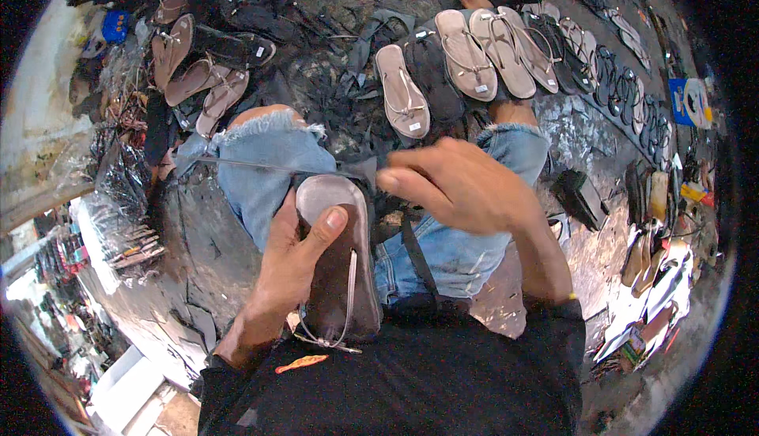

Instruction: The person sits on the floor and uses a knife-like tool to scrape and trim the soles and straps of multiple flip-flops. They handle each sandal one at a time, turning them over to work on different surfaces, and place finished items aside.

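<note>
A sandal (336,278) with a shiny brown insole and thin pale straps lies against my lap, its rounded end away from me. My left hand (296,254) grips it, thumb pressed on the insole and fingers hidden underneath. Beyond that rounded end, my right hand (458,187) is closed and smeared by motion. At its fingertips is a dark grey flat piece (362,170). A long thin grey strip or blade (261,166) stretches leftward across my knee; I cannot tell whether the two are joined.
Sandals stand in a row (466,52) at the far right, and a pile of sandals (209,56) lies far left. Dark scraps (316,80) litter the floor between. Clear plastic bags (118,215) sit at left. A black block (581,199) and papers (656,317) lie right.
</note>
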